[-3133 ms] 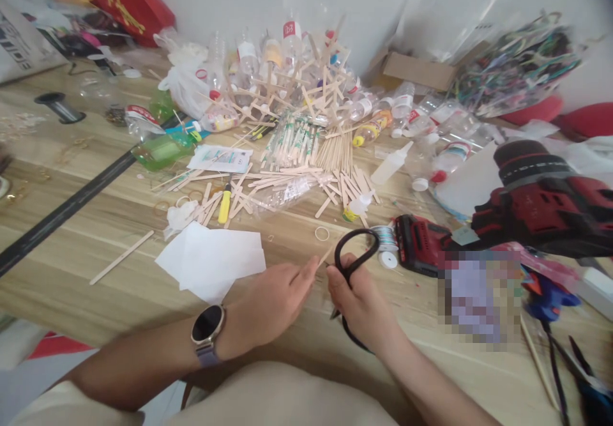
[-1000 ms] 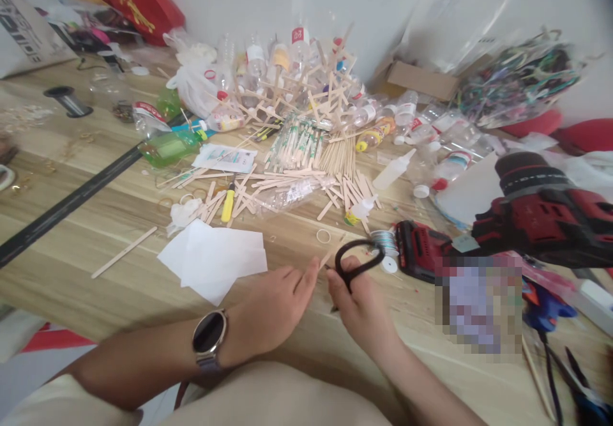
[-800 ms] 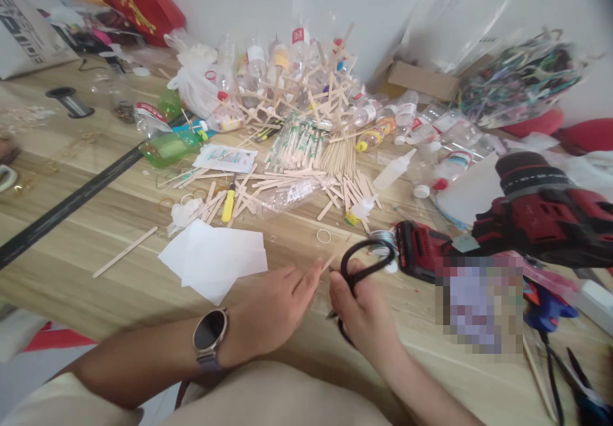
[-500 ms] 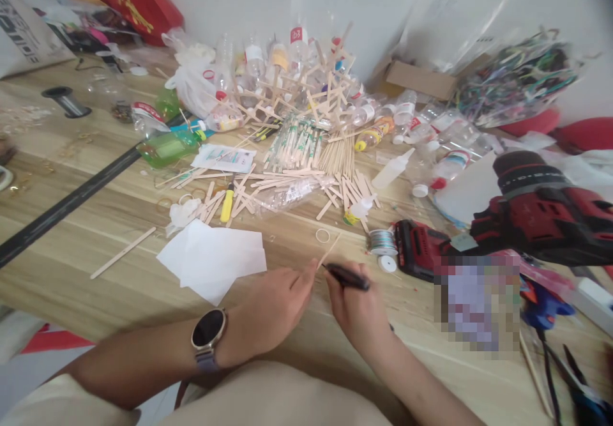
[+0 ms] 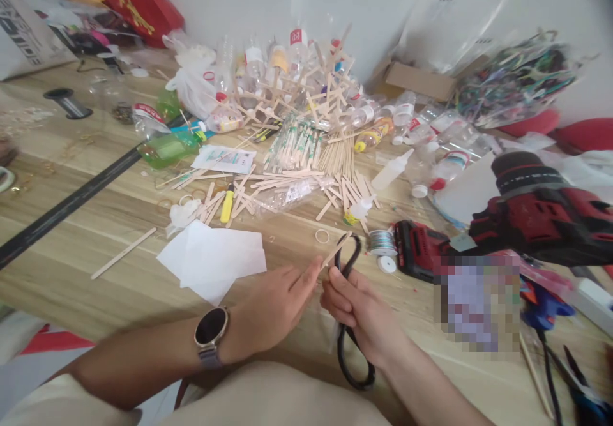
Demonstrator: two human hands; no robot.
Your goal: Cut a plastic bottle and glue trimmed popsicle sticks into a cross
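A thin wooden stick point(image 5: 339, 247) slants up between my two hands. My left hand point(image 5: 272, 308), below a round watch, has its fingertips closed on the stick's lower end. My right hand point(image 5: 357, 308) grips black-handled scissors point(image 5: 355, 365); one loop rises above the fingers beside the stick and the other hangs below. The blades are mostly hidden and blurred. A pale rubber ring point(image 5: 322, 236) lies just beyond the stick. White paper sheets point(image 5: 211, 257) rest left of my hands.
Wooden sticks point(image 5: 297, 145) and plastic bottles point(image 5: 253, 62) are piled at the back. A yellow-handled tool point(image 5: 227, 205) lies before them. On the right are a wire spool point(image 5: 382, 242) and a red and black drill point(image 5: 546, 212). Another stick point(image 5: 123, 253) lies at left.
My right hand has turned, so the scissors' black loops now show above and below it. The wooden stick has shifted slightly right and shows more of its flat side.
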